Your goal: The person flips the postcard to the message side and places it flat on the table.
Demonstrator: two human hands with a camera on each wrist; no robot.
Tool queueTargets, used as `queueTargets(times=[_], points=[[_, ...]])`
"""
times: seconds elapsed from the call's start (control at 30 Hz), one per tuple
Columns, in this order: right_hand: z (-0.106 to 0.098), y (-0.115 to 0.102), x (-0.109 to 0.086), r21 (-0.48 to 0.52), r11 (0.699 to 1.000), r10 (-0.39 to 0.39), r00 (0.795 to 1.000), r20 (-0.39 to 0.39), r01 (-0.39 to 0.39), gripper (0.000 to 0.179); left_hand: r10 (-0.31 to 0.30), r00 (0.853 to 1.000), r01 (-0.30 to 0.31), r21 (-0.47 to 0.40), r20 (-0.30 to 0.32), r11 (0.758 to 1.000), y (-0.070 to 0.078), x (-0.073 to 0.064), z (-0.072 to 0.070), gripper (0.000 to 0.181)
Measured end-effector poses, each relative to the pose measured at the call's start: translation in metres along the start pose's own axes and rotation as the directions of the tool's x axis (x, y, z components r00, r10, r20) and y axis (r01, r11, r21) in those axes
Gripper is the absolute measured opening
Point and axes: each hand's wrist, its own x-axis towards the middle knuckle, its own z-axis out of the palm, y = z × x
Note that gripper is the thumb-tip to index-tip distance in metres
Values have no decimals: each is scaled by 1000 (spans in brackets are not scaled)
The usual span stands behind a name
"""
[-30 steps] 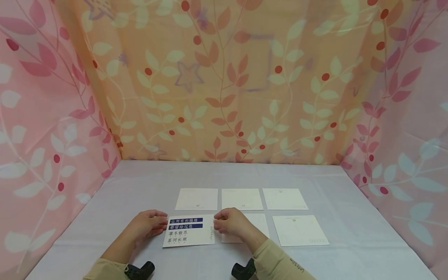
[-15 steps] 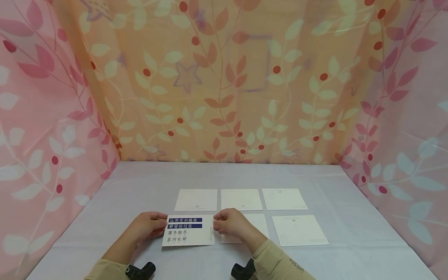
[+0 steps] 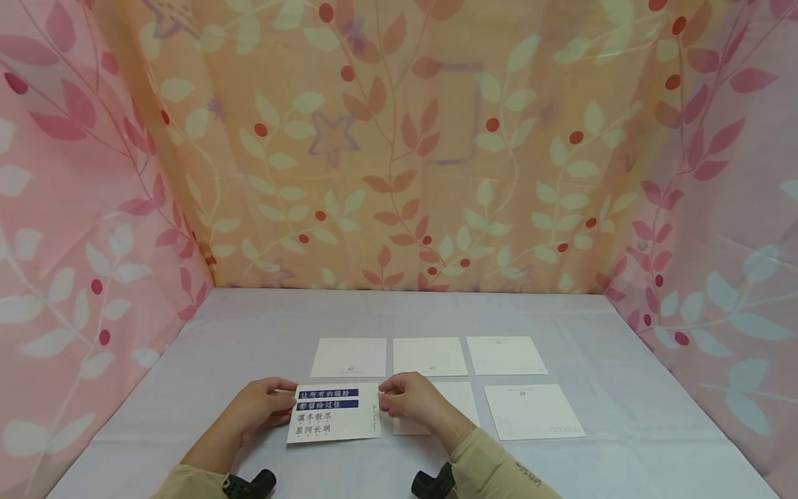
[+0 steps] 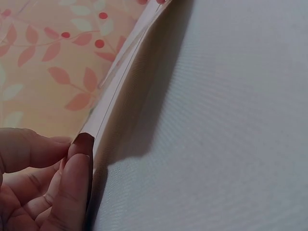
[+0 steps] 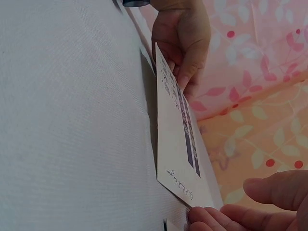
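A white card printed with dark characters and two blue text bands (image 3: 337, 416) is held just over the table, with its shadow falling beneath it. My left hand (image 3: 263, 405) pinches its left edge between thumb and fingers. In the left wrist view, the left fingers (image 4: 74, 185) curl at the card's edge, and the card (image 4: 108, 108) shows almost edge-on. At the opposite side my right hand (image 3: 414, 402) holds the right edge by the fingertips. The right wrist view shows the card's printed face (image 5: 175, 144), with handwriting-style lettering near the right fingers (image 5: 211, 219).
Three pale cards lie in a back row: left (image 3: 349, 357), middle (image 3: 430, 357) and right (image 3: 507, 355). In the front row, one card (image 3: 458, 398) is partly hidden by my right hand, and another (image 3: 534, 412) lies farther right. Patterned cloth (image 3: 399, 138) encloses the white table (image 3: 218, 333).
The printed card shifts very slightly in tilt between both hands, its front edge dipping a little. Both hands stay at its edges, and the other cards lie where they were.
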Motion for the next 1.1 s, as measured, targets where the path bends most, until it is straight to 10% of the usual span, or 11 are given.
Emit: queueTargets(times=[1.1], points=[[5,-2,-1,-30,999,-15,1000,-16,15,28,-7,1000,7,1,0,1000,0,-3,3,19]])
